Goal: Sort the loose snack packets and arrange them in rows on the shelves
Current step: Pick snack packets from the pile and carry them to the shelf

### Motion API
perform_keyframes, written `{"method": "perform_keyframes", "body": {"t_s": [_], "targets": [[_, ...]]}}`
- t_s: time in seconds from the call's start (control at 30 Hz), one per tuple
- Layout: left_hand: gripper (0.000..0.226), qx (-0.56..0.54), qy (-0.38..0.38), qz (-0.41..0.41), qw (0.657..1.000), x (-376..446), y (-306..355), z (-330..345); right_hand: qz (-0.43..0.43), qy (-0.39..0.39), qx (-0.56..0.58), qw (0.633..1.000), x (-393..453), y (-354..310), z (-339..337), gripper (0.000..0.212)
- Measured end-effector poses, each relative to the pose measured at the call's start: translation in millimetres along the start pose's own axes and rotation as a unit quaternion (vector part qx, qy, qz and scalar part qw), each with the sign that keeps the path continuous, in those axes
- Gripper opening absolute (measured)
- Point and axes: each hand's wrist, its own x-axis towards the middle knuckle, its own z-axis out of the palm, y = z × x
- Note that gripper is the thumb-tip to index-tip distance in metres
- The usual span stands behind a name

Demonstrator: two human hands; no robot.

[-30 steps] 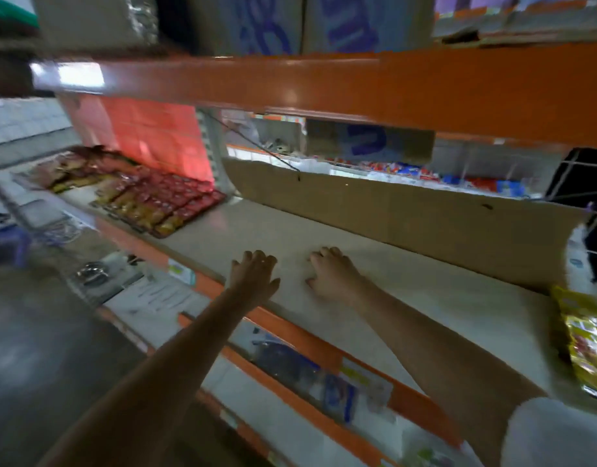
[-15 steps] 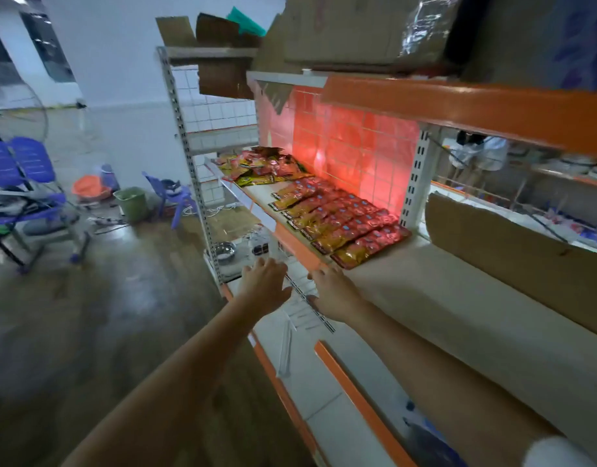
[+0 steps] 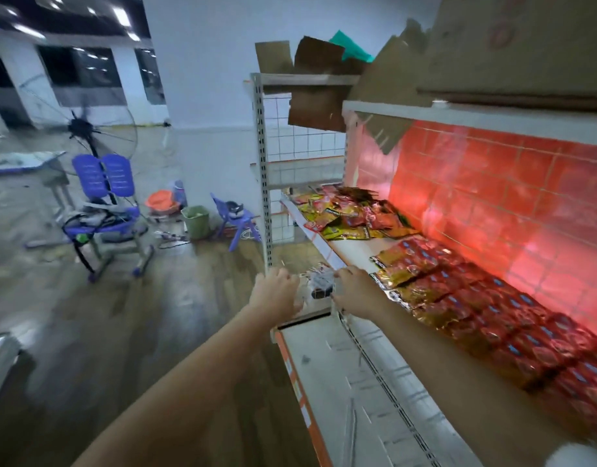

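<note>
Fingers of the left hand [image 3: 276,293] loosely curled, back of hand to camera, nothing visibly held; hand hovers off the front edge of the shelf [image 3: 352,254]. Fingers of the right hand [image 3: 356,288] also bent loosely, at the shelf's front lip, just beside the nearest gold packet; whether they pinch anything I cannot tell (motion blur). Between the two hands, on a lower level, a small blurred clutter of items.

Left of frame: standing fan [image 3: 83,128], blue chair [image 3: 103,203], orange basin [image 3: 160,201], green bucket [image 3: 196,221], small blue stool [image 3: 236,221], all on the floor, well apart from the shelving.

On the shelf: loose pile of snack packets [image 3: 349,215] at the far end, red, yellow and dark wrappers overlapping. Nearer and to the right, arranged rows of packets [image 3: 485,308], gold ones along the front edge, red ones behind, reaching to the red tiled back panel [image 3: 512,193]. Cardboard pieces [image 3: 319,85] on the top level.
</note>
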Motion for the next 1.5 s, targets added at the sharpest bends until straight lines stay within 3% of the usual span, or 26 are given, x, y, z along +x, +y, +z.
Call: {"method": "perform_keyframes", "body": {"t_s": [0.27, 0.43, 0.6, 0.77, 0.87, 1.0, 1.17, 1.33, 1.4, 1.5], "targets": [[0.049, -0.007, -0.029, 0.003, 1.000, 115.5, -79.4, 30.9, 0.056, 0.009, 0.017, 0.998, 135.8, -9.8, 13.9, 0.045], [0.048, -0.029, -0.035, 0.058, 0.997, 212.1, -109.9, 48.8, 0.176, 0.042, 0.027, 0.983, 211.4, 14.2, 13.7, 0.043], [0.045, -0.057, -0.022, 0.114, 0.992, 307.0, -142.8, 55.9, 0.323, 0.083, 0.073, 0.940, 261.8, 57.1, 7.1, 0.036], [0.042, -0.114, -0.010, 0.141, 0.983, 392.0, -150.5, 64.1, 0.466, 0.093, 0.090, 0.875, 291.7, 64.9, -2.7, 0.071], [0.043, -0.143, -0.013, 0.150, 0.978, 434.3, -143.6, 68.8, 0.514, 0.062, 0.079, 0.852, 307.3, 72.2, -7.4, 0.088], [0.039, -0.213, -0.018, 0.119, 0.970, 488.0, -132.2, 72.6, 0.540, 0.053, 0.113, 0.833, 318.9, 89.5, -7.1, 0.098], [0.050, -0.238, -0.057, 0.126, 0.961, 530.7, -118.6, 74.1, 0.536, 0.036, 0.133, 0.833, 323.1, 91.0, -14.1, 0.078], [0.054, -0.290, -0.115, 0.127, 0.942, 561.4, -114.9, 80.4, 0.544, 0.047, 0.131, 0.828, 319.2, 90.5, -11.3, 0.080], [0.049, -0.302, -0.136, 0.127, 0.935, 565.0, -113.2, 80.4, 0.549, 0.073, 0.159, 0.817, 319.4, 86.7, -11.8, 0.076], [0.025, -0.301, -0.150, 0.142, 0.931, 569.6, -114.5, 78.9, 0.551, 0.109, 0.251, 0.789, 318.6, 81.4, -14.8, 0.080]]}}
